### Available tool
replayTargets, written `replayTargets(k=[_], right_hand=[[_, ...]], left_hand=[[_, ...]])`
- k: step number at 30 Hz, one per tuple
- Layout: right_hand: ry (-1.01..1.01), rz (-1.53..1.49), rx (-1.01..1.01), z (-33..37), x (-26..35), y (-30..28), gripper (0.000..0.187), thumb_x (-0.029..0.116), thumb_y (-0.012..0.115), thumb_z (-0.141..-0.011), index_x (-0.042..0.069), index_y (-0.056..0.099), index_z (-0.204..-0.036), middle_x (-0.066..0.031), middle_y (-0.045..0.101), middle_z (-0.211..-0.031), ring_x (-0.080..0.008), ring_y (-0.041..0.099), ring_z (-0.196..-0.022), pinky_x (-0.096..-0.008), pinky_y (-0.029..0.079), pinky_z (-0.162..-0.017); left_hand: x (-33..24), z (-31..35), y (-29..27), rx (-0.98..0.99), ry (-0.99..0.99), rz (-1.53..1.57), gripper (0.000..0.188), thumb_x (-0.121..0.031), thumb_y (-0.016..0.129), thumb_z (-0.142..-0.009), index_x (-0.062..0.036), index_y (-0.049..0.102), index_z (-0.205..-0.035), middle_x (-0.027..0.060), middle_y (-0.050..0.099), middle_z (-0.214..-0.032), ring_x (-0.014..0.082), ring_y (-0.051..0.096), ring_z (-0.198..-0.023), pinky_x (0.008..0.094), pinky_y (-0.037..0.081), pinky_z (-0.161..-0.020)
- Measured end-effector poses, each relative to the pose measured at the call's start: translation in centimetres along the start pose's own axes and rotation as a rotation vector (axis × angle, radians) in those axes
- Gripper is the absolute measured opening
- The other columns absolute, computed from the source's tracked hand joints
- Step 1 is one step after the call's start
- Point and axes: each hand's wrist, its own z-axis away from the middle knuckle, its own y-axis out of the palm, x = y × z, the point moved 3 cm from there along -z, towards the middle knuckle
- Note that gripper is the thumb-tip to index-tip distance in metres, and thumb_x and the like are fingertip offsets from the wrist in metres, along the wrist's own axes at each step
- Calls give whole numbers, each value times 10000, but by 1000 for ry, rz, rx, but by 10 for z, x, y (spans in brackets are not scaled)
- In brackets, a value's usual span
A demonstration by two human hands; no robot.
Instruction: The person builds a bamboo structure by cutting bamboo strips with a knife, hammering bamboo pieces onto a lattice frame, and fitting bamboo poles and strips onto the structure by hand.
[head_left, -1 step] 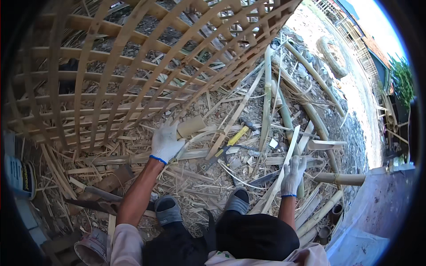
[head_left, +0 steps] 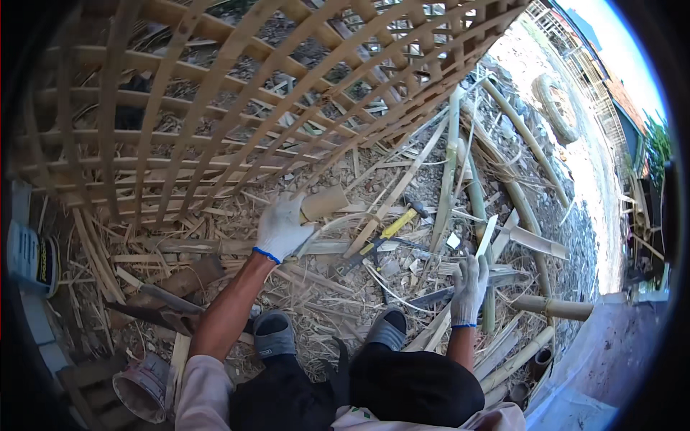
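My left hand (head_left: 282,226), in a white glove with a blue cuff, is closed around the near end of a short brown bamboo piece (head_left: 325,203) low over the litter. My right hand (head_left: 469,289), gloved alike, lies over a long pale bamboo strip (head_left: 488,233) with its fingers bent. The strip's tip sticks out beyond the fingers; the glove hides its middle part. Between the hands, a hammer (head_left: 402,223) with a yellow and black handle rests on the ground. A dark flat blade-like piece (head_left: 431,297) lies left of my right hand.
A big woven bamboo lattice (head_left: 237,108) rises across the far left. Bamboo poles (head_left: 514,183) lie at the right, before a tire (head_left: 555,109). A handsaw (head_left: 151,312), a pail (head_left: 141,388) and a tub (head_left: 32,258) are at the left. Shavings cover the ground.
The whole view has shifted slightly, so the scene sits further right and lower. My right hand has moved left, from beside the pale strip to over it. My left hand keeps its bamboo piece.
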Motion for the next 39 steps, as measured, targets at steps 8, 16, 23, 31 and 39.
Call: replayTargets(k=[8, 16, 23, 31, 39], right_hand=[[17, 395, 909, 82, 20, 185, 779, 332, 688, -989, -8, 331, -1592, -171, 548, -1447, -243, 599, -1251, -373, 497, -1044], [-260, 562, 911, 110, 7, 170, 702, 326, 731, -953, -25, 452, -1492, -182, 590, -1345, -293, 603, -1227, -423, 477, -1092], [-427, 257, 275, -49, 0, 32, 636, 440, 675, -1001, -18, 528, -1417, -177, 606, -1298, -248, 647, -1079, -367, 563, -961], [91, -289, -41, -130, 6, -25, 523, 495, 654, -1016, 98, 585, -1349, -31, 679, -1271, -154, 649, -1093, -319, 582, -837], [-5, 427, 187, -173, -23, 50, 372, 257, 637, -1036, -10, 619, -1294, -90, 708, -1027, -147, 685, -815, -286, 564, -693]], left_hand=[[-31, 62, -10, -156, 190, 239, 628, -304, 822, -778, -92, 597, -1325, 143, 614, -1268, 329, 583, -1232, 477, 425, -1088], [-75, 128, 12, -37, 126, 30, 750, -396, 820, -809, -100, 519, -1429, 85, 595, -1263, 248, 585, -1202, 438, 424, -1045], [-69, 151, 5, -236, 374, 333, 765, -405, 811, -830, -128, 526, -1483, 102, 532, -1446, 284, 463, -1401, 634, 264, -1200], [-5, 220, -21, -187, 44, 240, 680, -167, 863, -729, -30, 613, -1346, 168, 608, -1349, 397, 526, -1316, 608, 348, -1141], [-12, 233, -32, -96, 33, 246, 465, -129, 809, -794, -25, 675, -1227, 160, 679, -1168, 365, 622, -1122, 535, 438, -1076]])
